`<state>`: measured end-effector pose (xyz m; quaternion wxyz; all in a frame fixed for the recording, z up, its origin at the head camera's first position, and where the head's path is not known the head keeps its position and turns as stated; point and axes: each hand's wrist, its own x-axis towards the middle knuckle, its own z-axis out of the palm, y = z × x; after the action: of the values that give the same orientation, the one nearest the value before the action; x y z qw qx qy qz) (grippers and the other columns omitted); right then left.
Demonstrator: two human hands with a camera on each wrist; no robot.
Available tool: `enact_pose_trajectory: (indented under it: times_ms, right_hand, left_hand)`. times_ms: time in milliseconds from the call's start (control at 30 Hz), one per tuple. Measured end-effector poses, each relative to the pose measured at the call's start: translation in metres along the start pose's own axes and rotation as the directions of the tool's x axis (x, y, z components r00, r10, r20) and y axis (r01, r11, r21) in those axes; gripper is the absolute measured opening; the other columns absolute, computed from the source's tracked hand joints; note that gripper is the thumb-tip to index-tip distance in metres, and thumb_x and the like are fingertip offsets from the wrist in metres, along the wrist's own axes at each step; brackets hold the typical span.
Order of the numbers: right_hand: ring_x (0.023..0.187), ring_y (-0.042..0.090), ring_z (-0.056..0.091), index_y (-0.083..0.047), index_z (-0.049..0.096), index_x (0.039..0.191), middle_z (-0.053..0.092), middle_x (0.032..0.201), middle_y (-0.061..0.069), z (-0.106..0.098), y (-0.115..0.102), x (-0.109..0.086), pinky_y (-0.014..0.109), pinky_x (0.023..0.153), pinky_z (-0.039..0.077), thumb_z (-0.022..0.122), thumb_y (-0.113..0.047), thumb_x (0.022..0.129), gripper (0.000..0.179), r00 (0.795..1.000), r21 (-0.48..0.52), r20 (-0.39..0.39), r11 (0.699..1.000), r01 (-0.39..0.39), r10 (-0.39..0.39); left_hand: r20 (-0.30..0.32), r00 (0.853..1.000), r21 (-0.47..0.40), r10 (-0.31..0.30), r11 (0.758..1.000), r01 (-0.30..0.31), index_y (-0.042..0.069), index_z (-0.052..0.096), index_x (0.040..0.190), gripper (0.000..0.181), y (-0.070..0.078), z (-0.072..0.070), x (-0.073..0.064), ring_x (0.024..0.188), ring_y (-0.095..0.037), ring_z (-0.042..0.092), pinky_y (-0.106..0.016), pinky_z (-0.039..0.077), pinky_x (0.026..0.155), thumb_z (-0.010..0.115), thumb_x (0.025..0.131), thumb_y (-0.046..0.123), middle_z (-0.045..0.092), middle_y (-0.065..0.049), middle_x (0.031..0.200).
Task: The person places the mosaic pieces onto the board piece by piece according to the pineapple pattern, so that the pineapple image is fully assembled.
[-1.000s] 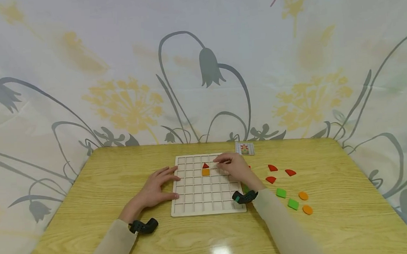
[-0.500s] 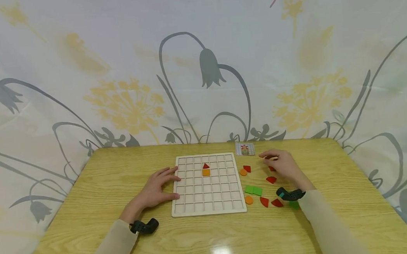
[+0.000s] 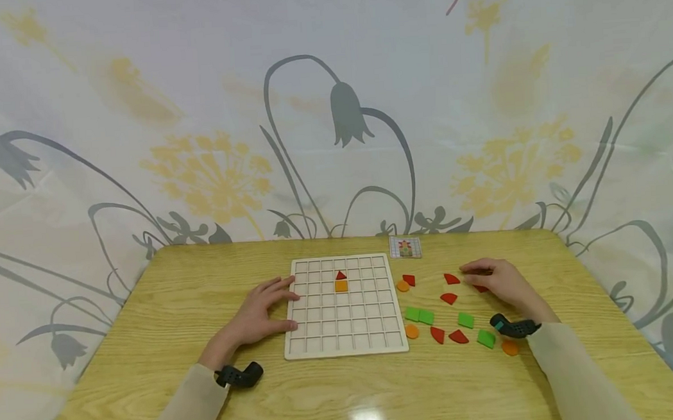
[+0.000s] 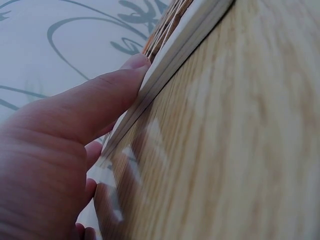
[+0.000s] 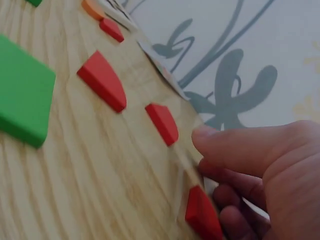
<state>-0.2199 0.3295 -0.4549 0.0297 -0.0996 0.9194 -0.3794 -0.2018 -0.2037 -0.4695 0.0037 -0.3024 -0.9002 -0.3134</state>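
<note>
- White square board with a ridged grid [image 3: 344, 327], flat on a yellowish wood-grain table [image 3: 336, 396].
- Left hand [image 3: 256, 314] at the board's left edge: fingers spread, with thumb and fingertips resting on the rim, none wrapped round it.
- Right hand [image 3: 505, 283] well to the right of the board and well apart from the left: thumb and fingers loosely bent, a small gap between thumb tip and forefinger tip.
- Glossy red quarter-circle piece [image 3: 481, 288], right of the board, partly hidden under the right hand; the thumb stands clear of it, and I cannot tell whether the other fingers touch it.
- Two more red quarter-circles [image 3: 451, 279], between the board and that hand.
- Small red triangle [image 3: 341, 276] on the board, middle column, second row from the far edge; flat orange square [image 3: 341, 286] in the cell just nearer.
- Just beside the board's right edge: an orange disc [image 3: 403, 286] against a red quarter-circle [image 3: 408, 279], two adjoining green squares [image 3: 419, 315], and another orange disc [image 3: 412, 331] with two red quarter-circles [image 3: 459, 337] to its right.
- Farther right of the board: two separate green squares [image 3: 466, 319] and an orange disc [image 3: 510, 348] near the right sleeve [image 3: 584, 375].
- Small printed grid card [image 3: 405, 247], just beyond the board's far right corner.
</note>
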Motion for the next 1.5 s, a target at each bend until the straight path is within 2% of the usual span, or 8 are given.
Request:
enact_pose_trajectory:
  times_ms: [167,367,567,700,900,1000,1167,1500]
  right_hand:
    - [0.116,0.042,0.055,-0.001,0.067,0.127,0.061,0.127,0.022,0.003,-0.009,0.006,0.056,0.096,0.045,0.066,-0.034,0.097,0.044,0.998,-0.058,0.047,0.998,0.035,-0.032]
    - [0.106,0.038,0.057,-0.002,0.072,0.119,0.064,0.117,0.019,0.011,-0.017,0.013,0.055,0.091,0.046,0.070,-0.027,0.094,0.035,0.997,-0.118,0.052,0.991,0.066,-0.060]
    - [0.106,0.038,0.057,-0.001,0.071,0.114,0.063,0.120,0.021,0.014,-0.023,0.012,0.053,0.091,0.045,0.072,-0.020,0.093,0.028,0.998,-0.042,0.053,0.999,0.015,-0.013]
    - [0.096,0.030,0.059,-0.003,0.070,0.108,0.067,0.109,0.014,0.014,-0.023,0.011,0.046,0.087,0.046,0.073,-0.018,0.092,0.022,1.000,-0.022,0.028,1.000,0.000,0.000]
    - [0.087,0.021,0.061,-0.006,0.070,0.102,0.069,0.096,0.005,0.015,-0.023,0.011,0.039,0.081,0.047,0.072,-0.015,0.093,0.013,0.998,0.003,-0.059,1.000,0.005,-0.005]
    - [0.089,0.022,0.061,-0.005,0.071,0.108,0.069,0.098,0.007,0.020,-0.025,0.014,0.036,0.080,0.048,0.071,-0.014,0.094,0.017,0.996,0.031,-0.083,0.999,0.038,-0.036]
    - [0.090,0.024,0.063,0.000,0.068,0.123,0.067,0.104,0.011,0.033,-0.036,0.022,0.030,0.075,0.052,0.068,-0.012,0.096,0.029,0.995,0.085,-0.074,0.994,0.074,-0.068]
    - [0.082,0.023,0.060,-0.004,0.069,0.099,0.070,0.095,0.007,0.069,-0.072,0.038,0.030,0.067,0.050,0.074,-0.011,0.091,0.012,0.997,0.186,-0.060,0.980,0.066,-0.055]
  left_hand:
    - [0.003,1.000,0.003,-0.003,1.000,0.003,0.016,0.068,0.125,0.048,0.000,0.000,0.001,0.145,-0.039,0.026,-0.065,0.018,0.113,0.080,0.083,0.038,0.040,-0.008,0.156]
    - [0.003,1.000,-0.007,-0.005,1.000,0.005,0.016,0.068,0.125,0.048,0.000,0.000,0.000,0.145,-0.039,0.026,-0.064,0.018,0.113,0.080,0.083,0.037,0.040,-0.008,0.156]
    - [0.004,1.000,-0.003,-0.010,1.000,0.010,0.017,0.068,0.125,0.049,-0.001,0.001,-0.001,0.146,-0.038,0.026,-0.064,0.018,0.113,0.080,0.083,0.039,0.040,-0.007,0.156]
    - [0.004,1.000,0.000,-0.008,1.000,0.008,0.017,0.068,0.125,0.049,-0.002,0.001,0.000,0.146,-0.038,0.026,-0.064,0.018,0.113,0.080,0.084,0.039,0.040,-0.007,0.156]
    - [0.005,1.000,0.006,0.006,1.000,-0.006,0.017,0.068,0.126,0.049,-0.003,0.002,0.000,0.146,-0.038,0.025,-0.064,0.018,0.113,0.079,0.084,0.039,0.039,-0.007,0.157]
    - [0.004,1.000,0.008,0.008,1.000,-0.008,0.017,0.068,0.126,0.048,-0.003,0.001,0.000,0.146,-0.038,0.025,-0.064,0.018,0.113,0.080,0.084,0.038,0.039,-0.007,0.157]
    - [0.009,1.000,-0.005,0.000,1.000,0.000,0.017,0.067,0.126,0.049,-0.002,0.000,0.000,0.146,-0.038,0.025,-0.064,0.017,0.113,0.080,0.084,0.038,0.039,-0.007,0.157]
    - [0.011,1.000,-0.009,-0.012,1.000,0.013,0.016,0.068,0.126,0.049,-0.001,0.000,0.000,0.146,-0.038,0.024,-0.064,0.017,0.113,0.080,0.084,0.037,0.039,-0.007,0.157]
